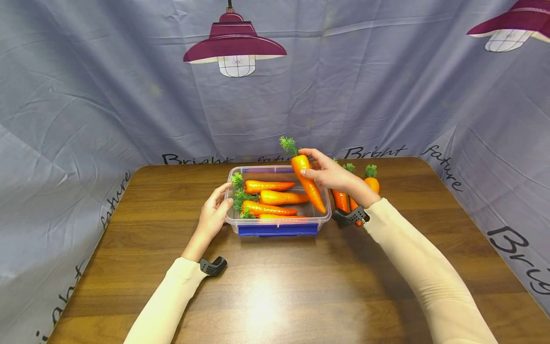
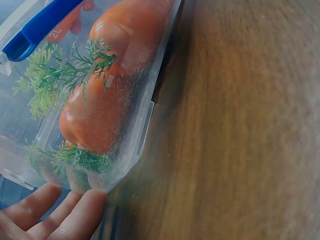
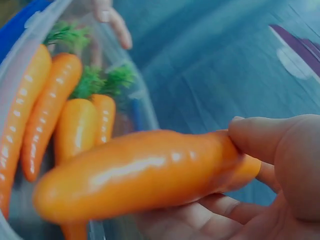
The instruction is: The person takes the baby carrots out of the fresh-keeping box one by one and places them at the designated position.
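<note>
A clear plastic box (image 1: 279,222) with a blue latch holds several orange carrots (image 1: 275,197) lying crosswise, green tops to the left. My right hand (image 1: 328,172) pinches another carrot (image 1: 308,184) near its thick end, tilted over the box's right part; in the right wrist view the thumb and fingers of the hand (image 3: 285,170) grip this carrot (image 3: 135,175). On the box's left wall, my left hand (image 1: 213,208) rests with thumb and fingers at the rim. The left wrist view shows its fingertips (image 2: 85,212) touching the box wall (image 2: 135,155).
More carrots (image 1: 341,199) with green tops lie on the wooden table (image 1: 266,282) right of the box, partly hidden by my right hand and wrist. A grey-blue curtain (image 1: 275,105) with printed lamps hangs behind the table.
</note>
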Motion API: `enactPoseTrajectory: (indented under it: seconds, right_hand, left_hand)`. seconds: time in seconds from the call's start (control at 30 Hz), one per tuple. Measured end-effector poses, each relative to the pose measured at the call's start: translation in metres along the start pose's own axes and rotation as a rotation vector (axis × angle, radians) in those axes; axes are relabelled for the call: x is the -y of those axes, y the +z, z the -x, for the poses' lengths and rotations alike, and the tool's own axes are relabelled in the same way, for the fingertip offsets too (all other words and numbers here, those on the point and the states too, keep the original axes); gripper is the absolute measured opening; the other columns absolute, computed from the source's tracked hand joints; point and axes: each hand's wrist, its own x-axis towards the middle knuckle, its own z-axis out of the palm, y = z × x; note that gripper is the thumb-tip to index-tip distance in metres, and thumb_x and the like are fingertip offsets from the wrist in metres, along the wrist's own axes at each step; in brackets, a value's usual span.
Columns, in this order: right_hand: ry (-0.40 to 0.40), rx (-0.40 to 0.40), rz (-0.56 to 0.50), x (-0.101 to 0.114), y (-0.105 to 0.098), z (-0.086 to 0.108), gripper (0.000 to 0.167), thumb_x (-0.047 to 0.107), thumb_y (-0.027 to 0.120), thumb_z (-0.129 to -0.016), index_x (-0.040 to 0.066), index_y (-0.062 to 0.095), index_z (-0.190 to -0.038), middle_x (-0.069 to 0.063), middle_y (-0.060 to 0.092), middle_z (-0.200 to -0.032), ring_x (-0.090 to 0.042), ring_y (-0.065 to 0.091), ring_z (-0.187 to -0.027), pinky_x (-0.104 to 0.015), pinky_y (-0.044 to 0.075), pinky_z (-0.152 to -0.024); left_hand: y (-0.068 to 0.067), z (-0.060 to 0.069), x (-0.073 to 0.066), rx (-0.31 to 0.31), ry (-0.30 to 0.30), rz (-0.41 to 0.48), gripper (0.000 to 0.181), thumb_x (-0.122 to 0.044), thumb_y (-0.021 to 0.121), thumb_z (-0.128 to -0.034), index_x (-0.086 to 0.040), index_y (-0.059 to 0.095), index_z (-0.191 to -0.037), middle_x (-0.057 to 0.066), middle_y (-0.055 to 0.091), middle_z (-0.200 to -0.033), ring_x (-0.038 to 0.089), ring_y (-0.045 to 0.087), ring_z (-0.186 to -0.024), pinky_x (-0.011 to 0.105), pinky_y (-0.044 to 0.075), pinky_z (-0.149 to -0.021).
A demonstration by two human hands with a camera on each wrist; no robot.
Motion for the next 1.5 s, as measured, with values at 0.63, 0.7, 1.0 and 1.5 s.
enactPoseTrajectory:
  seconds: [0.63, 0.7, 1.0, 1.5]
  right_hand:
    - [0.165, -0.17, -0.297, -0.048, -0.085, 0.069, 0.063, 0.009, 0.046, -0.105, 0.021, 0.012, -0.156, -0.008, 0.044, -0.123, -0.009, 0.069, -0.089, -0.034, 0.061, -0.071]
    - [0.175, -0.193, -0.301, -0.056, -0.091, 0.077, 0.064, 0.008, 0.047, -0.104, 0.021, 0.012, -0.156, -0.003, 0.048, -0.121, -0.008, 0.07, -0.089, -0.036, 0.062, -0.071]
    - [0.229, -0.274, -0.282, -0.097, -0.114, 0.106, 0.07, 0.011, 0.053, -0.104, 0.018, 0.006, -0.155, 0.015, 0.061, -0.096, -0.004, 0.066, -0.078, -0.034, 0.061, -0.072]
    - [0.337, -0.344, -0.068, -0.145, -0.124, 0.119, 0.083, 0.013, 0.054, -0.103, 0.0, -0.006, -0.158, -0.01, 0.053, -0.115, -0.003, 0.061, -0.078, -0.04, 0.062, -0.072]
  left_hand:
    - [0.001, 0.001, 0.001, -0.006, -0.014, 0.001, 0.048, -0.01, 0.052, -0.102, -0.01, 0.049, -0.15, 0.015, 0.048, -0.157, 0.035, 0.045, -0.146, 0.052, 0.038, -0.119]
    - [0.0, 0.001, 0.001, -0.005, -0.018, -0.003, 0.048, -0.009, 0.052, -0.1018, -0.01, 0.049, -0.15, 0.015, 0.048, -0.157, 0.035, 0.046, -0.145, 0.051, 0.039, -0.118]
    - [0.001, 0.0, 0.002, -0.01, -0.015, -0.007, 0.047, -0.01, 0.051, -0.1025, -0.009, 0.049, -0.149, 0.017, 0.047, -0.157, 0.036, 0.045, -0.146, 0.053, 0.038, -0.119]
    - [0.001, 0.0, 0.001, -0.012, -0.008, -0.013, 0.047, -0.008, 0.051, -0.1021, -0.008, 0.049, -0.149, 0.016, 0.048, -0.157, 0.037, 0.046, -0.145, 0.053, 0.039, -0.118]
